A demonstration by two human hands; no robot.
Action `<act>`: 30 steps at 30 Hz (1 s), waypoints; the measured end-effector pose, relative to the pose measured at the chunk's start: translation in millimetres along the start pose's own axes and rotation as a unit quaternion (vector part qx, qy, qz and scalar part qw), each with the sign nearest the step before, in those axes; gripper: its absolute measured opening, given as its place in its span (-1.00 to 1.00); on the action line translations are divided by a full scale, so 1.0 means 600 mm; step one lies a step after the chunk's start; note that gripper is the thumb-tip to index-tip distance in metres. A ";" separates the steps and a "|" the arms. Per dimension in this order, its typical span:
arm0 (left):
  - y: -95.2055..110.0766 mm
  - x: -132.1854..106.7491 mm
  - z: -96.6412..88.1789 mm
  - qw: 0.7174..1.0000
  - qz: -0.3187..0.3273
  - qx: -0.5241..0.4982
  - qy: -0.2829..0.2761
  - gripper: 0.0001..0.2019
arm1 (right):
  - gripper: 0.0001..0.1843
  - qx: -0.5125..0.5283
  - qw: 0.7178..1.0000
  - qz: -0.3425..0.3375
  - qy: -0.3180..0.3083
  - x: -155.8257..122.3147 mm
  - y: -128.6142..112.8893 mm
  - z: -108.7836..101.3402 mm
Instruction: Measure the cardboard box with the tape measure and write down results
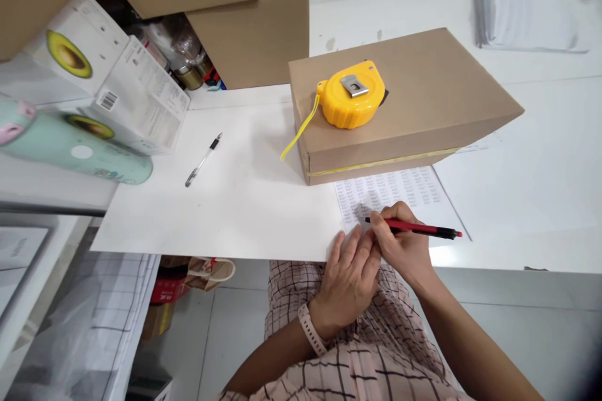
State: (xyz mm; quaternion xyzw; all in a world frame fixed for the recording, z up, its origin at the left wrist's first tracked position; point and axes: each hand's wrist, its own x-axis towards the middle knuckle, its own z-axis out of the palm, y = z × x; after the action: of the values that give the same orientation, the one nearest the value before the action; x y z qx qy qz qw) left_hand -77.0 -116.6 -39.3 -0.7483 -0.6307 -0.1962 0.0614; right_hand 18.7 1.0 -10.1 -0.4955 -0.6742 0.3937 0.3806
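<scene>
My right hand [404, 241] is closed around a red and black pen [423, 227], its tip down at a printed sheet [390, 194] with rows of small text. Flat on the table's front edge lies my left hand [350, 269], fingers stretched out over the sheet's lower corner, next to my right hand. A brown cardboard box [423, 94] covers the upper part of the sheet. On top of that box sits a yellow tape measure [352, 95] with a yellow wrist strap and a metal clip.
A clear pen with a black grip [203, 160] lies on the white table [235, 213]. At the left are a mint-green bottle [94, 150] and white cartons with avocado pictures [141, 88]. Large cardboard boxes [263, 37] stand behind; a paper stack [531, 15] lies at the back right.
</scene>
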 end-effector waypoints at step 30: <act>0.001 0.003 -0.005 1.000 -0.002 0.000 0.011 -0.52 | -0.70 0.023 1.000 0.008 0.003 -0.003 0.005 0.001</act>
State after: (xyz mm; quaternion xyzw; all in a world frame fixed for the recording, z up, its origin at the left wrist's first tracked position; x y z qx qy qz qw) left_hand -76.9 -116.0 -36.0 -0.7448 -0.6316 -0.2044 0.0674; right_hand 19.6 0.0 -13.4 -0.4931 -0.6600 0.4106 0.3907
